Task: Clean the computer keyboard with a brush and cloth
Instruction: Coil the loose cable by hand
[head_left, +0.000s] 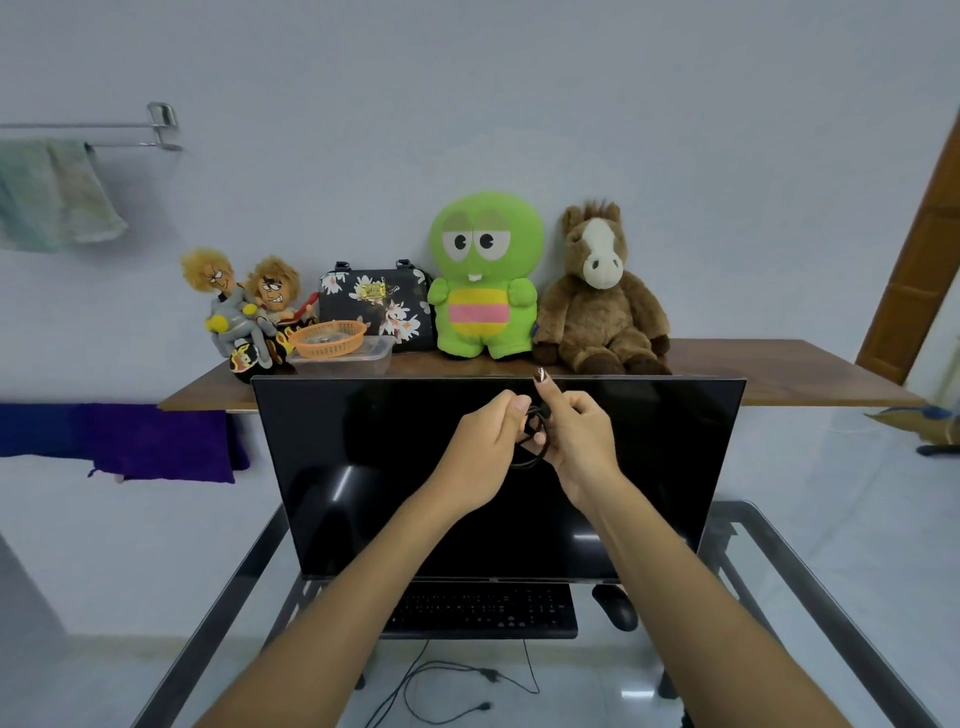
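A black keyboard (483, 610) lies on the glass desk (810, 551) below a dark monitor (363, 467). Both my arms reach forward in front of the screen. My left hand (480, 449) and my right hand (574, 441) are raised together at mid-screen height, both pinching a coiled black cable (532, 439) between them. The right thumb points up. No brush is in view. A pale green cloth (52, 195) hangs on a wall rail at far left.
A black mouse (615, 607) sits right of the keyboard. Loose cables (447, 680) lie under the glass. Behind the monitor a wooden shelf (779, 374) carries plush toys, a floral bag (376, 304), an orange basket (327, 338) and a clear container.
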